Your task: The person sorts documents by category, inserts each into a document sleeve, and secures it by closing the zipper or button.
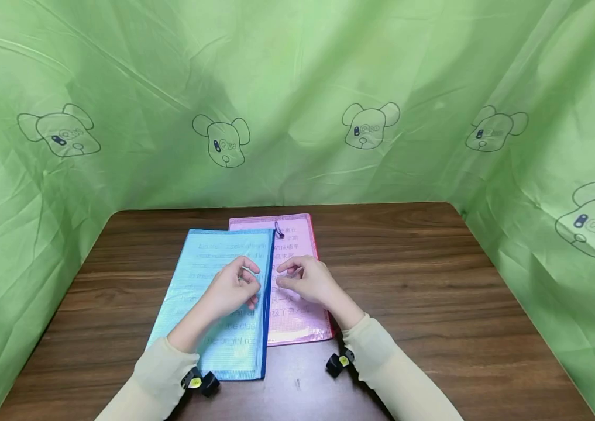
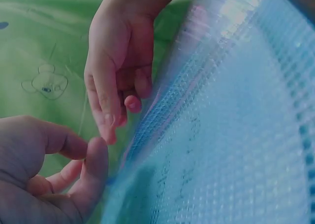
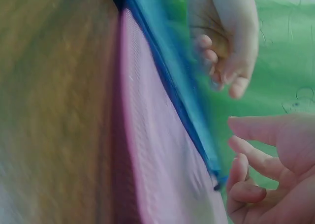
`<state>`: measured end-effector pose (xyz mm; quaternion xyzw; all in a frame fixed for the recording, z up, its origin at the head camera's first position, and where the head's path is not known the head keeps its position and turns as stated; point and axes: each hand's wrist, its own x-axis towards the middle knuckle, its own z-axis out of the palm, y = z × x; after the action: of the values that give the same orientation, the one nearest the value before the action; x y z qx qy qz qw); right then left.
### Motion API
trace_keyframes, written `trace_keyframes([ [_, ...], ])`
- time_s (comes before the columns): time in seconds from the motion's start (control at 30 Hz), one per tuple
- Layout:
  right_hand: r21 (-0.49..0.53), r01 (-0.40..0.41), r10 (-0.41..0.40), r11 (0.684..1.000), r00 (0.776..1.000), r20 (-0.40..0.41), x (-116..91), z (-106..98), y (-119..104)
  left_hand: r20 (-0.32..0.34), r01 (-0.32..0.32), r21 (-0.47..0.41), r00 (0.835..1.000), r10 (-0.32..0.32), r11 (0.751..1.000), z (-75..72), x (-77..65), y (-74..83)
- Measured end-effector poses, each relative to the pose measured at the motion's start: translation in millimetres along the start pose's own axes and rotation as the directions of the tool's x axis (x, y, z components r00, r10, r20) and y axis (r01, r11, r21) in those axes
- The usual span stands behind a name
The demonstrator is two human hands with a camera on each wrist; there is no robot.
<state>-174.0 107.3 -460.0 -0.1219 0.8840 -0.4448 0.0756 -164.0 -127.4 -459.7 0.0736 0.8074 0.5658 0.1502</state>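
Observation:
A blue mesh zip pouch (image 1: 207, 304) lies on the wooden table (image 1: 423, 280) and overlaps a pink zip pouch (image 1: 299, 245) to its right. My left hand (image 1: 235, 287) rests on the blue pouch beside its dark blue zipper edge (image 1: 265, 327), fingers curled. Its thumb and forefinger pinch a small silvery zipper pull (image 1: 247, 269). My right hand (image 1: 309, 282) hovers over the pink pouch just right of that edge with loosely bent fingers, holding nothing. In the left wrist view, the right hand (image 2: 115, 71) shows above the blue pouch (image 2: 236, 135).
Green printed cloth (image 1: 297, 105) walls the table at the back and both sides. The pink pouch has a dark pull cord (image 1: 278, 229) near its far end. Bare wood lies to the right of the pouches and along the front edge.

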Motion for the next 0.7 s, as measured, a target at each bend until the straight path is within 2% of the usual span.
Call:
trace_keyframes([
  [0.23,0.046,-0.062,0.064,0.997,0.997,-0.035,5,-5,6,-0.016,-0.014,0.059,1.000,0.015,0.998,-7.0,5.1,-9.3],
  [0.47,0.060,-0.030,0.033,0.998,0.998,-0.051,7,-6,12,-0.053,-0.075,0.145,0.995,0.084,0.987,-12.4,10.8,-18.2],
  [0.57,0.053,-0.021,0.023,0.998,0.999,-0.042,8,-7,11,-0.062,-0.112,0.213,0.990,0.128,0.971,-17.1,15.6,-20.8],
  [0.7,0.030,-0.013,0.014,0.999,0.999,-0.039,14,-11,9,-0.066,-0.178,0.307,0.976,0.208,0.935,-27.2,25.9,-17.4],
])
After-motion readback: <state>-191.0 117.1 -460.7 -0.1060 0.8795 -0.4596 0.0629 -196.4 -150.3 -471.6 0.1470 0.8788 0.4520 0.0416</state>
